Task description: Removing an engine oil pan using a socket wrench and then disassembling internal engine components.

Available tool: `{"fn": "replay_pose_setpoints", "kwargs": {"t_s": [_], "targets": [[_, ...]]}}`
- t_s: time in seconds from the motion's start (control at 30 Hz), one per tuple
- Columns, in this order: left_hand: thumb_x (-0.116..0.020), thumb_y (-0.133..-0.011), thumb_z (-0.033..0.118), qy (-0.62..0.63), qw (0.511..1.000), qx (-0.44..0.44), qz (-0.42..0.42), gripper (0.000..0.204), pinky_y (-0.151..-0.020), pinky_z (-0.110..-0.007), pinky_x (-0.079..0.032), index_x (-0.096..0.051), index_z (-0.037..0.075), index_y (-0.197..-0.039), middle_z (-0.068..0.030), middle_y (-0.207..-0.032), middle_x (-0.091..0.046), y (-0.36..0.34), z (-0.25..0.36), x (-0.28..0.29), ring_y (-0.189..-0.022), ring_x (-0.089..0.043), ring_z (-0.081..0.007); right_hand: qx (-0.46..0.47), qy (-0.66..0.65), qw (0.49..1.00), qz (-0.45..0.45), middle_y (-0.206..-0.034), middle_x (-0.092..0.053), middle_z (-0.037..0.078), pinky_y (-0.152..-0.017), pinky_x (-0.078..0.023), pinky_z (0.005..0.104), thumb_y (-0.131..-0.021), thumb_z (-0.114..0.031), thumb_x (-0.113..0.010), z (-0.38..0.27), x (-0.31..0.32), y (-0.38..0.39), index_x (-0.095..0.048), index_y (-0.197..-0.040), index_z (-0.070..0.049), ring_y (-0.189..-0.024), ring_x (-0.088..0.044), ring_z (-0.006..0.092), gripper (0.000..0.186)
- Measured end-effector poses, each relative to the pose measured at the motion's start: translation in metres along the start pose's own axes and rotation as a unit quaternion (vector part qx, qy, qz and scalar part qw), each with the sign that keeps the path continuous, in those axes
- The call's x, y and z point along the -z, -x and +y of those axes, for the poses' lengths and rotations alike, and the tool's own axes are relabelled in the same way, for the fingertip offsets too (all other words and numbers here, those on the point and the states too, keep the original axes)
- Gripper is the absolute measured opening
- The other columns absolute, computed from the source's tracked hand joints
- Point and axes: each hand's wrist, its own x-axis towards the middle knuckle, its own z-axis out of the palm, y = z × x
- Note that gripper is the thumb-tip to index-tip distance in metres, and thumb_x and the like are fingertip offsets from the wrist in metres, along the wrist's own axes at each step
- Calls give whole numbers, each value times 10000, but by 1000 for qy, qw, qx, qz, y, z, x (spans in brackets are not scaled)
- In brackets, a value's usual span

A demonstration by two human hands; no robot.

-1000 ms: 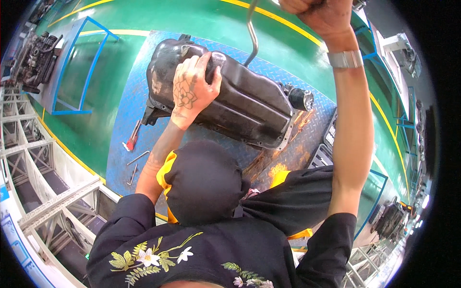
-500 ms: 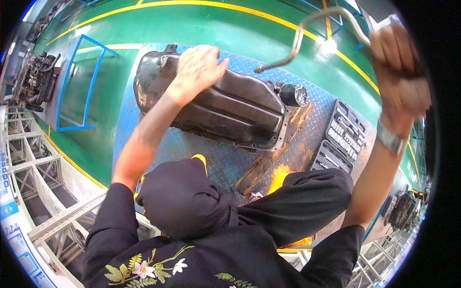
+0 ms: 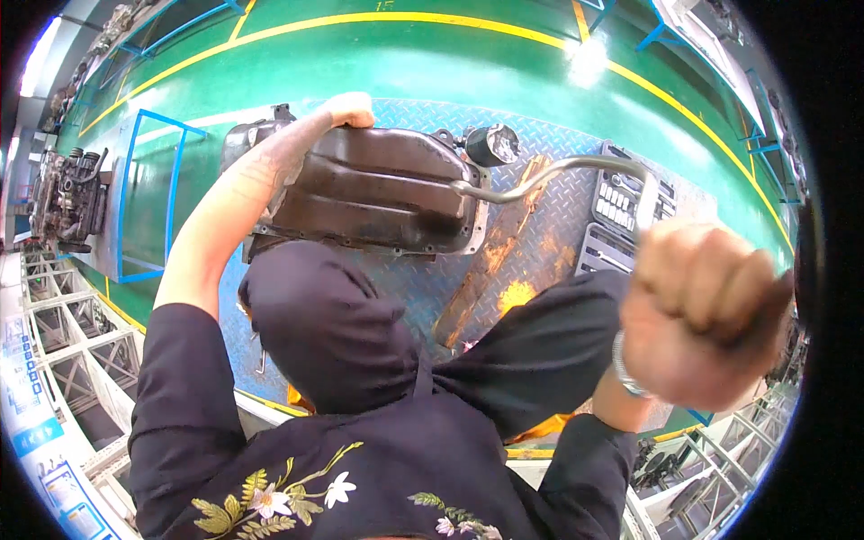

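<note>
A dark brown metal oil pan (image 3: pixel 387 184) lies bottom-up on a blue checkered-plate platform (image 3: pixel 423 112). My left hand (image 3: pixel 352 110) is closed at its far edge, fingers curled down over the rim and partly hidden. In my right hand (image 3: pixel 706 310), raised close to the camera at the right, is a crank-shaped metal speed brace (image 3: pixel 576 164). My fingers are wrapped round its near end. The brace's far tip appears over the right part of the pan; whether it touches cannot be told. A black cylindrical filter (image 3: pixel 493 144) sits beside the pan's far right corner.
A worn wooden beam (image 3: pixel 490 252) lies right of the pan. Farther right is an open tool case (image 3: pixel 616 205) with sockets and wrenches. My bent knees are close to the pan's near side. A blue frame (image 3: pixel 135 198) and an engine (image 3: pixel 67 200) stand at left.
My left hand has come down from above the pan onto its far edge and closed. My right hand has moved lower and nearer, swinging the speed brace down over the pan. The view has shifted.
</note>
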Motion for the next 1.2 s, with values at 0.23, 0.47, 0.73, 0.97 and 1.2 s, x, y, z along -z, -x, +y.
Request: {"fn": "replay_pose_setpoints", "kwargs": {"t_s": [0.23,0.47,0.73,0.97,1.2], "targets": [[-577,-803,313,-160,974,-77,-141,378,-802,-449,-507,-704,12,-993,-200,-1038,-681,-24,-21,-13,-939,-657,-342,85,92,992,-10,-465,-328,42,-344,-245,313,-831,-73,-548,42,-43,15,-376,-511,-25,-335,-316,187,367],[-528,-795,191,-180,956,-87,-215,341,-804,-442,-505,-698,31,-1044,-172,-1054,-688,-36,32,3,-933,-657,-315,92,216,972,7,-441,-281,-7,-344,-180,263,-965,-272,-477,43,-42,20,-300,-526,-86,-326,-247,109,509],[-549,-750,144,-238,944,-230,-21,140,-519,-403,-455,-650,86,-672,-113,-672,-628,-134,-54,-96,-570,-547,-216,166,286,944,-18,-464,-443,93,-340,-363,331,-677,-17,-550,39,-22,23,-412,-502,9,-336,-443,206,225],[-547,-751,175,-241,961,-44,-128,164,-532,-415,-461,-665,92,-673,-124,-674,-633,13,-195,-127,-576,-555,-226,168,182,969,7,-484,-459,82,-392,-330,361,-802,-46,-546,59,-46,24,-475,-536,-45,-410,-466,276,275],[-548,-746,186,-263,954,-46,-135,172,-550,-423,-472,-676,86,-692,-135,-693,-643,-2,-159,-111,-593,-573,-238,172,182,968,5,-451,-427,77,-393,-301,372,-798,-66,-557,57,-48,32,-386,-488,-71,-395,-431,285,354]]}}
